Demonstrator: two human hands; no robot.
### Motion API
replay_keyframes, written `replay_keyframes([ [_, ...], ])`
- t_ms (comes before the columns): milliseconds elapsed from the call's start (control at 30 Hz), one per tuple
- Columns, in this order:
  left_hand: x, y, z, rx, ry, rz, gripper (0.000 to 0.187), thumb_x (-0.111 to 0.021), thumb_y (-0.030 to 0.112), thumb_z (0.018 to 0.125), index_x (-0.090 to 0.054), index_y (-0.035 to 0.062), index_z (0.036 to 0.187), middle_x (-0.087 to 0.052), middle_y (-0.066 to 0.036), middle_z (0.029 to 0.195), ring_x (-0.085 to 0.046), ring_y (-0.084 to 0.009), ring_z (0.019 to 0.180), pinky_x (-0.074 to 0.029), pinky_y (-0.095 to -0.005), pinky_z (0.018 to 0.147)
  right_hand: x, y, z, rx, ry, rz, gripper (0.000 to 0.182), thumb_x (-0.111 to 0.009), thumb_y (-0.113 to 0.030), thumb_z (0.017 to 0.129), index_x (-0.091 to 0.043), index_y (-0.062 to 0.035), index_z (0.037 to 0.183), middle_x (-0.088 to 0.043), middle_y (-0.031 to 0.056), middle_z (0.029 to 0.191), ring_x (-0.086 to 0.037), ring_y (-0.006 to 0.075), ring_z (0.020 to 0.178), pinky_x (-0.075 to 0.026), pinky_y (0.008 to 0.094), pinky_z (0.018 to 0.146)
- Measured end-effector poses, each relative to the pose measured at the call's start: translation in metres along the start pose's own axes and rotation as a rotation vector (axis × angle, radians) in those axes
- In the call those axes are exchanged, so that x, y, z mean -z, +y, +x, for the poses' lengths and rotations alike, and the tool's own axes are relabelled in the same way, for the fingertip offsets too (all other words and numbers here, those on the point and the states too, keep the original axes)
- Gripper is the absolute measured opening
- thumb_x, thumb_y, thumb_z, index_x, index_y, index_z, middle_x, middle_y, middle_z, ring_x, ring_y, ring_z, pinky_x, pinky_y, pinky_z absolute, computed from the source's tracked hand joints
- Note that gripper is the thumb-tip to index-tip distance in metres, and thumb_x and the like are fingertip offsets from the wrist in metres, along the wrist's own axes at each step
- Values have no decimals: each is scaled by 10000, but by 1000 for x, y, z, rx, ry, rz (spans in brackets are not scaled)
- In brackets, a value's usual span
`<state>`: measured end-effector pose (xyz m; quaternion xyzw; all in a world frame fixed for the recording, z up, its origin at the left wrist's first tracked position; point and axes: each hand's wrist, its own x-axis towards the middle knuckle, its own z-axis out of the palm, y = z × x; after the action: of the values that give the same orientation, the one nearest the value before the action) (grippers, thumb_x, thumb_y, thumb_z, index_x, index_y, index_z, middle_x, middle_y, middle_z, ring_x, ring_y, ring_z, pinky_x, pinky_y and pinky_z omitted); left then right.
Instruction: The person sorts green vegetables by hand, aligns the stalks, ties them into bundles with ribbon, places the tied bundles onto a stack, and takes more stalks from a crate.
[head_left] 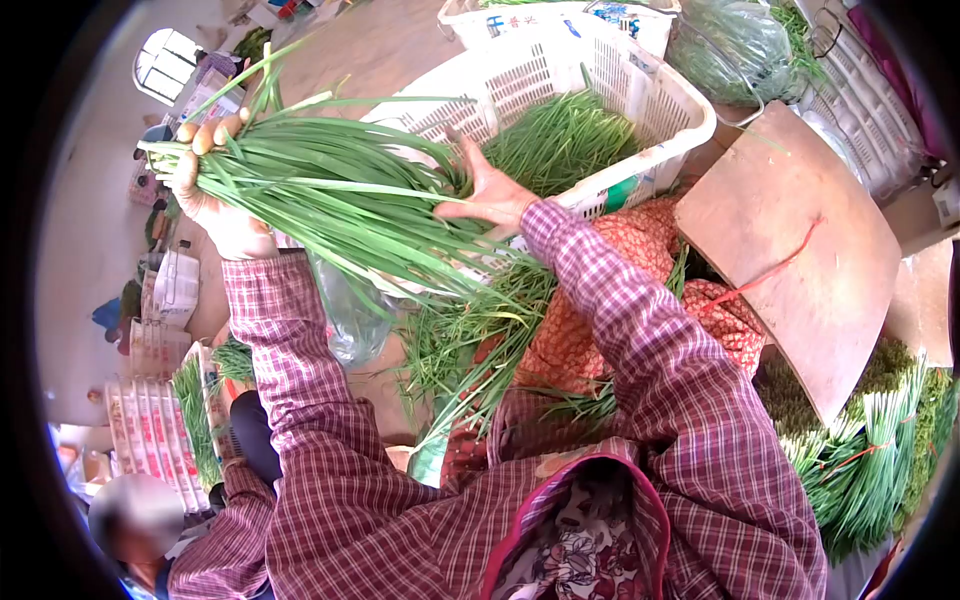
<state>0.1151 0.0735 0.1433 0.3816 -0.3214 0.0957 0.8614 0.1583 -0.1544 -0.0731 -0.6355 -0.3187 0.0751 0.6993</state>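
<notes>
A large bunch of long green leafy stalks [330, 180] stretches across the upper left. My left hand [215, 185] is wrapped round its pale stem end. Near the leafy end, my right hand [485, 188] has its fingers spread, with the leaves beside its thumb and fingers. Behind and under the bunch stands a white slatted basket [660, 90] with more green stalks [565, 140] inside. Loose stalks [480, 330] lie below the basket, over my lap.
A wooden board [795, 250] with a red string [770, 270] is at the right, above tied green bundles [865, 470]. A plastic bag of greens [730, 50] sits at the upper right. Another person [135, 530] is at the lower left, near stacked crates [150, 430].
</notes>
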Motion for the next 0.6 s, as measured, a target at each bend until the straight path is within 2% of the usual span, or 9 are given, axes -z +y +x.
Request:
replay_keyframes([
  [133,-11,20,-4,29,1,-65,233,-642,120,797,-540,118,1006,-585,5,869,-528,-185,909,-333,-418,1065,-37,-2,-13,96,57,-142,1072,-798,-270,726,-90,-57,1503,-237,253,1503,-267,326,1402,-236,380,1161],
  [200,-21,33,-4,14,15,-38,226,-638,113,803,-543,115,1009,-587,7,874,-546,-178,916,-333,-413,1074,-41,-18,-20,115,144,-189,941,-762,-195,749,-192,-87,1490,-450,256,1365,-456,317,1283,-350,397,1094],
  [233,-25,41,-3,1,31,-15,220,-634,107,809,-547,111,1011,-590,9,879,-563,-172,922,-333,-408,1083,-40,-26,-22,119,143,-191,941,-762,-195,749,-192,-87,1490,-450,256,1365,-456,317,1283,-350,397,1094],
  [333,-13,98,6,-8,25,65,174,-628,149,815,-569,136,978,-595,4,887,-542,-215,1007,-340,-484,1074,-27,-44,-30,51,203,-122,734,-709,-140,780,-350,-84,1418,-643,206,1106,-665,288,933,-528,406,852],
  [400,-16,141,6,34,-6,151,129,-628,185,807,-580,166,925,-597,-14,893,-533,-265,1042,-328,-576,1071,-15,-17,-28,255,450,-290,623,-684,-113,806,-416,-73,1367,-652,109,943,-644,193,702,-562,331,671],
  [433,-15,169,5,12,41,164,114,-631,193,796,-578,154,889,-590,-29,917,-533,-266,1039,-310,-579,1088,-3,-8,-32,200,536,-189,562,-671,-133,829,-443,-70,1339,-634,70,869,-607,153,639,-546,296,601],
  [500,21,221,18,14,-103,158,161,-641,197,780,-566,144,912,-589,-44,933,-529,-271,1075,-297,-584,1096,25,-3,-45,-13,622,196,447,-643,-192,881,-491,-66,1282,-586,2,736,-528,81,535,-500,225,467],
  [533,-10,197,-1,-138,152,354,201,-643,156,786,-548,131,961,-591,-56,915,-541,-262,1052,-315,-557,1097,41,-8,-47,-25,762,233,408,-613,-237,908,-503,-67,1262,-571,-10,723,-499,64,516,-469,210,440],
  [600,-8,194,-14,-26,158,187,269,-629,97,798,-534,115,1049,-591,-52,879,-572,-218,966,-449,-470,957,69,-39,-43,16,872,158,387,-567,-310,942,-516,-68,1240,-550,-21,708,-460,41,490,-422,192,403],
])
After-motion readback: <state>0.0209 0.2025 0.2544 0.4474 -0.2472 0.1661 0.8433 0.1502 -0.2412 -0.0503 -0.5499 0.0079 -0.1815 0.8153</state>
